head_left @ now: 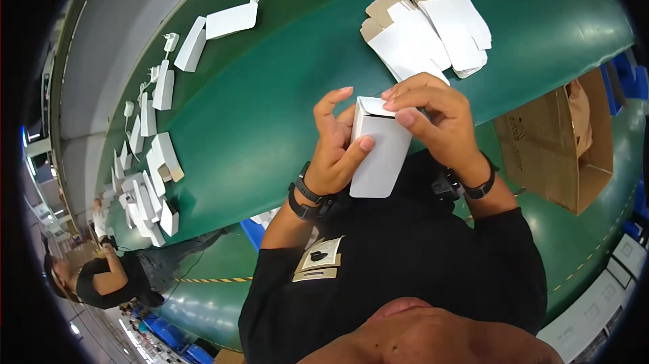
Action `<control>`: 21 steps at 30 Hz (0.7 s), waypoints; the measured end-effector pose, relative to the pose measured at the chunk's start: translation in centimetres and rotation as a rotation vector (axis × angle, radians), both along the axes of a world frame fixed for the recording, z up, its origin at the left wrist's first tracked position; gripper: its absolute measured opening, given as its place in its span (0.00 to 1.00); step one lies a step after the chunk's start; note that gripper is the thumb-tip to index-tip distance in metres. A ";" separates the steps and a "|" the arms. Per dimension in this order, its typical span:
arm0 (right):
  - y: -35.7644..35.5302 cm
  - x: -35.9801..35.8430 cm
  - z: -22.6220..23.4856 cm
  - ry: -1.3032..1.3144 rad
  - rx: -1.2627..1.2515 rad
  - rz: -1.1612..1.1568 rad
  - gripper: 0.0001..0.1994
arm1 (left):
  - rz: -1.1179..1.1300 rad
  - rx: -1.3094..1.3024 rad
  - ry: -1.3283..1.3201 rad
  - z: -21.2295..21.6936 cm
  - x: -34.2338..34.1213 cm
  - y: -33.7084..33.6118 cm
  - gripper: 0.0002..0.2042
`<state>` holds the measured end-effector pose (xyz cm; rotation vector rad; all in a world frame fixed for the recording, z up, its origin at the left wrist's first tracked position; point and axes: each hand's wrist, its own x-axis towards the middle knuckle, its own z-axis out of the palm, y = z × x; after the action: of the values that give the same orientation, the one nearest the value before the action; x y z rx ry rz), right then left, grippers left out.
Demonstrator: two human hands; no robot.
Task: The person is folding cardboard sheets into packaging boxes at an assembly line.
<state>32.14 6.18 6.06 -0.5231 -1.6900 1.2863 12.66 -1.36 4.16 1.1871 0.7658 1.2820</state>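
You hold a small white rectangular cardboard carton [380, 156] between both hands, above the near edge of the dark green conveyor belt [270, 107]. Its long axis runs from the open end, farthest from you, down toward your chest. Your left hand [336, 151] curls around the carton's left side, thumb across its smooth front face. Your right hand [439, 120] arches over the open end, fingertips [404, 118] pressing on a folded flap. Both hands are closed on the carton; the right is nearer the flap. Beyond them lies a stack of flat white carton blanks with brown inner flaps [426, 26]. To your right stands an open brown corrugated box [554, 141].
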 end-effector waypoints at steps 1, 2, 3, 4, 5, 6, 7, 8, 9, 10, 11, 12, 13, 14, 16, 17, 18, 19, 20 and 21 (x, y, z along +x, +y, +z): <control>-0.3 0.1 0.1 0.005 -0.187 -0.001 0.05 | 0.003 0.033 0.053 0.0 0.2 0.0 0.34; -0.5 -0.1 0.1 0.047 -0.176 -0.038 0.08 | 0.004 0.016 0.049 0.0 0.3 -0.1 0.35; -0.6 -0.2 0.1 0.059 -0.181 -0.046 0.08 | -0.005 0.011 0.060 0.1 0.2 0.0 0.35; -0.8 0.1 0.2 0.014 -0.118 -0.074 0.08 | -0.005 0.041 0.105 0.2 0.5 -0.2 0.35; -0.9 0.4 0.4 -0.031 -0.054 -0.101 0.08 | -0.006 0.071 0.151 0.3 0.7 -0.3 0.35; -1.1 0.7 0.6 -0.022 -0.063 -0.105 0.08 | -0.011 0.063 0.160 0.3 0.9 -0.3 0.35; -1.2 0.9 0.9 -0.017 -0.110 -0.108 0.08 | -0.022 0.095 0.166 0.4 1.1 -0.4 0.35; -1.3 1.0 1.2 -0.013 -0.157 -0.111 0.07 | -0.032 0.126 0.171 0.4 1.2 -0.4 0.35; -1.2 1.2 1.6 -0.011 -0.162 -0.114 0.07 | -0.036 0.121 0.173 0.5 1.3 -0.4 0.35; -1.1 1.2 1.9 -0.013 -0.194 -0.099 0.07 | -0.029 0.114 0.149 0.6 1.4 -0.2 0.35; -0.9 1.2 2.1 -0.016 -0.227 -0.084 0.07 | -0.022 0.107 0.125 0.7 1.5 -0.1 0.35; -0.7 1.3 2.1 -0.012 -0.232 -0.087 0.07 | -0.026 0.102 0.128 0.7 1.5 0.0 0.35; -0.5 1.1 2.1 0.001 -0.275 -0.065 0.07 | -0.022 0.105 0.134 0.7 1.3 0.1 0.34; -0.3 0.9 2.1 0.014 -0.319 -0.041 0.07 | -0.018 0.108 0.140 0.8 1.0 0.1 0.32; 0.0 0.8 2.3 -0.011 -0.311 -0.035 0.07 | -0.029 0.106 0.189 0.9 0.5 0.6 0.30; 0.2 0.9 2.4 -0.039 -0.299 -0.029 0.07 | -0.039 0.107 0.236 0.9 0.4 0.8 0.28; 0.4 1.0 2.3 -0.038 -0.301 -0.028 0.07 | -0.038 0.105 0.236 0.9 0.4 1.1 0.28; 0.4 1.1 2.1 -0.065 -0.296 -0.005 0.08 | -0.026 0.101 0.258 0.9 0.3 1.3 0.26; 0.5 1.3 2.0 -0.092 -0.291 0.018 0.09 | -0.014 0.097 0.279 0.9 0.3 1.4 0.24; 0.4 1.4 1.8 -0.092 -0.292 0.019 0.09 | -0.013 0.095 0.280 0.9 0.4 1.6 0.24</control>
<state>33.58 6.63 7.87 -0.7488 -1.5918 1.5539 13.03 0.22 5.02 1.4667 0.9047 1.1654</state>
